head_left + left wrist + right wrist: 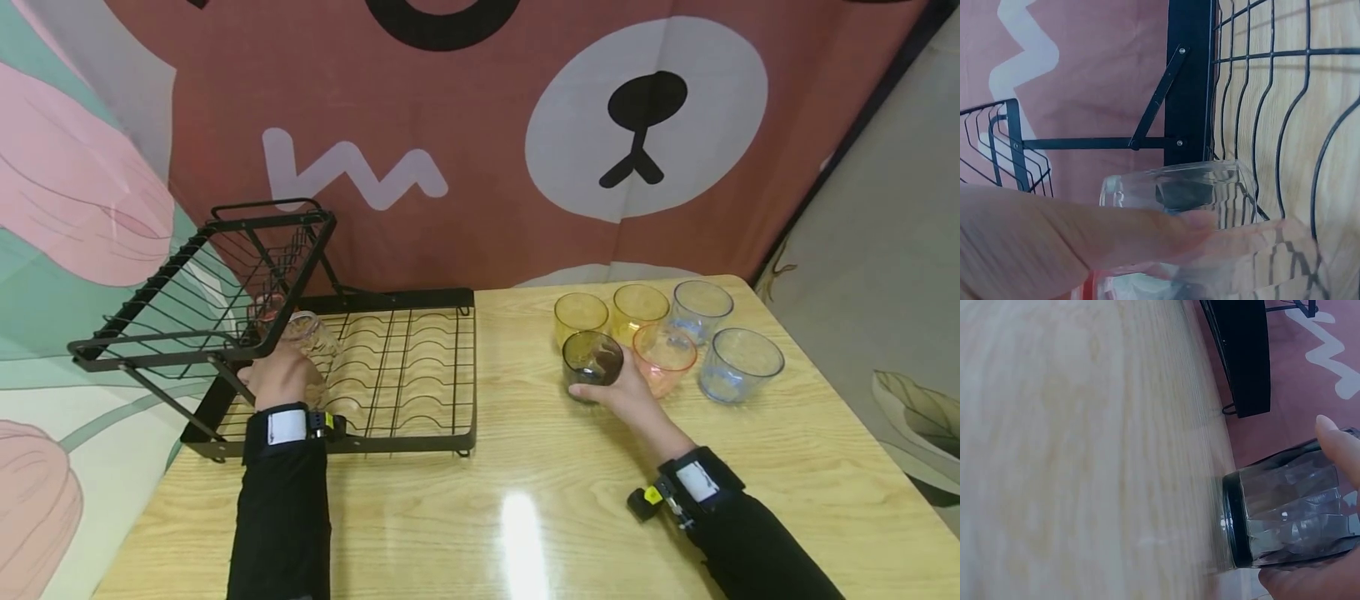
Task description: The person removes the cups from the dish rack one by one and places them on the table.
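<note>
"what have you got on the left?"

"my left hand (282,375) grips a clear glass (318,340) in the black rack (405,443), by the lower edge of its sloping upper tier (161,275). from the left wrist, one of my fingers lies straight across the glass. a reddish glass (267,308) sits just beside it, partly hidden behind the wires."

"and the right?"

"my right hand (630,396) is clamped round a dark glass (583,367), upright, thumb on one side and fingers on the other. it's over the table (547,467), to the right of the rack. i can't tell whether its base touches the wood."

"so your hands are apart?"

"well apart, each with its own glass."

"what's around the dark one?"

"it's at the near left of a cluster. two yellow glasses (581,319) stand behind it, a pink glass (664,360) just to its right, and two blue glasses (741,367) beyond that. behind everything hangs a reddish-brown cloth (487,167) with a cartoon muzzle on it."
</note>
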Available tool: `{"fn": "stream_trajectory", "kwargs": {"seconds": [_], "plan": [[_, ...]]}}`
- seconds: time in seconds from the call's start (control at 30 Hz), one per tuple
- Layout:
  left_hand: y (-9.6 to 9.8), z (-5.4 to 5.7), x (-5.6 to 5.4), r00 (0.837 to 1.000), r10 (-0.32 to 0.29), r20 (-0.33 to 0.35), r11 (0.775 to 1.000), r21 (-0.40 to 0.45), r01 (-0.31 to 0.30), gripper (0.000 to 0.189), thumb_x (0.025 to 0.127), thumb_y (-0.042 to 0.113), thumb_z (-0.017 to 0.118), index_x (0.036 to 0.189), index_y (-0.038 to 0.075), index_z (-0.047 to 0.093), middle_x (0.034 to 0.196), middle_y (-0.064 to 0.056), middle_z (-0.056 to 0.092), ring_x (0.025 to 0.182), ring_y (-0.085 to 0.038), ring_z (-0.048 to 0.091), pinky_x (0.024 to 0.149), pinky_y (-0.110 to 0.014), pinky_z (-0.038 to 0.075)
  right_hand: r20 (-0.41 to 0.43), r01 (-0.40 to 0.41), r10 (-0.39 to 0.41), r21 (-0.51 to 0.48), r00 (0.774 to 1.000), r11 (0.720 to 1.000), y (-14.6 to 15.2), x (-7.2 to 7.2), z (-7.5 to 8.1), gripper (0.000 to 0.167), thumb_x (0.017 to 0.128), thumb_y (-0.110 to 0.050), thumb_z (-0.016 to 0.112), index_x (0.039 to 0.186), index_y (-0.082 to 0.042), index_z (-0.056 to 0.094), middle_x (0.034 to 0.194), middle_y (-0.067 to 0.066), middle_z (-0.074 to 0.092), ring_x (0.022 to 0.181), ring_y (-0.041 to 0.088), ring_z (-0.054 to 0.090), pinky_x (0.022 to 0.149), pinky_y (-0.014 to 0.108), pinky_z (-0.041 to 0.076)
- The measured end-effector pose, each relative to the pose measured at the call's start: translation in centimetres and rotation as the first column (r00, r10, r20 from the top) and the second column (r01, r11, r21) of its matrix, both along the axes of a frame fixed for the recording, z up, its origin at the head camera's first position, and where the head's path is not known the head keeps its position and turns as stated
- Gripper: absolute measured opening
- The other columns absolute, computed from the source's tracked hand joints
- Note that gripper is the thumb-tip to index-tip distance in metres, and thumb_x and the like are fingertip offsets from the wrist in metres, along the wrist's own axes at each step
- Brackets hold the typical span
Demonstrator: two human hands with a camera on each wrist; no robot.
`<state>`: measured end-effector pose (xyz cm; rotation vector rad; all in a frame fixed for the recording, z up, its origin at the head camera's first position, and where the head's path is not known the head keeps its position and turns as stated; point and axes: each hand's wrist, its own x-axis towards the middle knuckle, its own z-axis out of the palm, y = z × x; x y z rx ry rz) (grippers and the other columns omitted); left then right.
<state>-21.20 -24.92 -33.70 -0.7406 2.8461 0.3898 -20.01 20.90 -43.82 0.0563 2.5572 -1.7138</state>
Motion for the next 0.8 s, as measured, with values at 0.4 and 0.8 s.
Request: {"fn": "stream_trajectory", "kwargs": {"seconds": [0.4,0.8], "plan": [[0.7,0.6,-0.8,0.988,-0.102,0.119,0.99,-0.088,0.113,0.094,0.079,0.047,0.078,0.139,-0.014,0.039,0.124,-0.028,0.057,0.097,-0.04,0.063,0.073,-0.045,0.055,-0.072,0.008,-0.009,-0.014,0.997,1.0,-0.1,0.3,0.5,0.109,0.082,-0.025,0.08,0.153,0.001,0.002,0.152,0.031,0.024,0.141,0.043,0.024,0.115,0.053,0.023],[1.2,2.5,0.6,0.976,-0.207,0.061,0.972,0.125,0.199,0.083,0.085,0.047,0.071,0.141,-0.007,0.043,0.152,-0.03,0.025,0.135,-0.05,0.028,0.108,-0.059,0.032,-0.262,0.011,0.002,0.047,0.965,0.999,-0.5,1.5,3.2,0.093,0.09,-0.03,0.071,0.153,0.003,0.012,0.157,0.025,0.017,0.144,0.042,0.015,0.117,0.054,0.018]]}}
